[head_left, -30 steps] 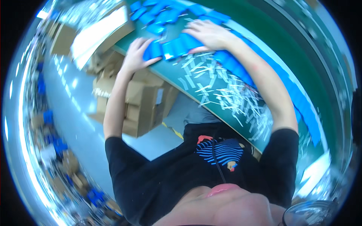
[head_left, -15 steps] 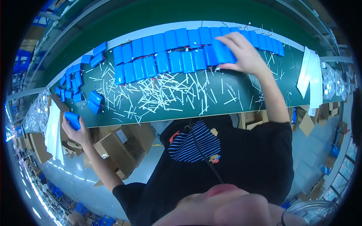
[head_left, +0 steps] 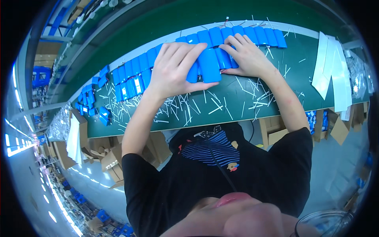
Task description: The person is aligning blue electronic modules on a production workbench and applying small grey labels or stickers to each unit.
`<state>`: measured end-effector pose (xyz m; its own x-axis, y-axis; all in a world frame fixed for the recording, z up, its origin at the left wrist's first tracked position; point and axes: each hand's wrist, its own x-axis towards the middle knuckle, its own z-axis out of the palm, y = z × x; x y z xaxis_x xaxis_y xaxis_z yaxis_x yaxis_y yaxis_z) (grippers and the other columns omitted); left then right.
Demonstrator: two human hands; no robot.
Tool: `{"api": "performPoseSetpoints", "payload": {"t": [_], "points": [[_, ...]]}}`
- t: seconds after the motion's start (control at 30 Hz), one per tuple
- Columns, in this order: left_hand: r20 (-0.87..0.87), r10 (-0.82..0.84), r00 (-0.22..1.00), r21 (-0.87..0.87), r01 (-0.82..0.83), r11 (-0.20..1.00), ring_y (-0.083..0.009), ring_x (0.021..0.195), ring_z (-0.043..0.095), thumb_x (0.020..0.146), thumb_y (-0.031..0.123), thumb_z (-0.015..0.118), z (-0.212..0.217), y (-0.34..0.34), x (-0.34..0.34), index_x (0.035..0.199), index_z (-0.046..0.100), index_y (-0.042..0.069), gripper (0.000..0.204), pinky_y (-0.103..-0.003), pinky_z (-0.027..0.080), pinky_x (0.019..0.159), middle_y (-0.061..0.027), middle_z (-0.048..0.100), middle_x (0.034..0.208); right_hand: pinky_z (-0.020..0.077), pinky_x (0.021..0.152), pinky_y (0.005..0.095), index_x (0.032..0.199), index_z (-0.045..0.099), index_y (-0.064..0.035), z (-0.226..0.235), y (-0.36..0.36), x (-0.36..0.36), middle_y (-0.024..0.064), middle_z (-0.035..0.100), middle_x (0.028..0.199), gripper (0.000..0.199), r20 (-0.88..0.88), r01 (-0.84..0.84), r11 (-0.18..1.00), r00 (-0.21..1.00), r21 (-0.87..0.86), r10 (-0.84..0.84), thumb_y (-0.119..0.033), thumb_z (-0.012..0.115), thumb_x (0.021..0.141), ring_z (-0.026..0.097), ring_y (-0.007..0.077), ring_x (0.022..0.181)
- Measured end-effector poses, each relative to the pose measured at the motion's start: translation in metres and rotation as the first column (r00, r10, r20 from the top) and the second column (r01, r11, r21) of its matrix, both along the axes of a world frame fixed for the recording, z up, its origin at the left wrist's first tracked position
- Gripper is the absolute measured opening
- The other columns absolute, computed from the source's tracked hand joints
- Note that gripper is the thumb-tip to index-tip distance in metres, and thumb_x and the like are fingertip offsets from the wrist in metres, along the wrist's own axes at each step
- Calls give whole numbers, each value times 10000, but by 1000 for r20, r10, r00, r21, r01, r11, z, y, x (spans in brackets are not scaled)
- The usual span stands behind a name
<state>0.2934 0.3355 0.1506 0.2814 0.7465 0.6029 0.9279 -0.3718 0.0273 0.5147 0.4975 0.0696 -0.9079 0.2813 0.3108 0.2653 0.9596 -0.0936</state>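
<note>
My left hand [head_left: 171,73] is closed on a blue battery pack [head_left: 209,66], its thumb along the near end and fingers over the far end. The pack is at the front row, in the middle of the table. Just to the right, my right hand [head_left: 249,56] has its fingers curled over another blue pack [head_left: 223,59], thumb at the near end. Two long rows of similar packs [head_left: 130,85] lie side by side, thin wires with white connectors showing at some ends. Part of the rows is hidden behind my left hand.
Loose white strips [head_left: 215,104] litter the green tabletop [head_left: 292,85] in front of the rows. More blue packs [head_left: 87,98] lie in a loose group at the left end. White sheets [head_left: 333,71] hang over the right end. Cardboard boxes [head_left: 118,160] stand below the table edge.
My left hand has come from the table's left end to the middle with a blue battery pack. My right hand stays near the front row, its fingers on a pack there.
</note>
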Motion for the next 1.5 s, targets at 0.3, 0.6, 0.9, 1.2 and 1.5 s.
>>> {"api": "performPoseSetpoints", "payload": {"t": [0.3,0.6,0.9,1.2,1.5], "points": [[57,-12,998,-86,17,996,-243,957,647,699,544,902,-6,54,39,1256,678,72,764,-372,489,909,-69,696,1084,375,1138,449,1350,598,-82,-16,6,10,134,483,1500,670,-247,-76,996,965,53,87,-507,750,855,465,332,1344],[28,-138,990,-198,141,970,-259,1041,600,784,630,797,-61,117,146,1295,629,47,793,-384,438,951,-111,657,1133,436,817,332,1134,680,-5,-26,179,168,111,623,988,249,-556,480,837,633,-264,-539,-156,517,1022,552,246,879],[-119,11,993,-15,-12,1000,-356,1292,493,931,597,654,-101,147,182,1365,589,89,672,-557,342,1092,-161,587,1322,453,896,375,1232,638,-1,-18,147,129,145,596,1097,352,-368,237,881,841,-409,-397,-247,640,981,554,305,961],[-52,118,992,-185,-126,975,-347,1219,521,896,578,645,-108,143,186,1239,624,117,575,-587,348,1081,-130,588,1297,305,1211,404,1409,607,-44,-38,120,98,147,503,1537,477,-307,-81,799,942,-596,-133,-321,363,1107,452,330,1409],[23,272,962,-90,-269,959,-374,1453,375,968,652,485,-134,141,185,1447,553,53,770,-648,123,1197,-209,505,1513,287,1218,449,1453,560,-33,-42,119,82,180,490,1527,615,-239,-47,798,963,-601,-124,-469,266,1134,442,352,1412]]}}
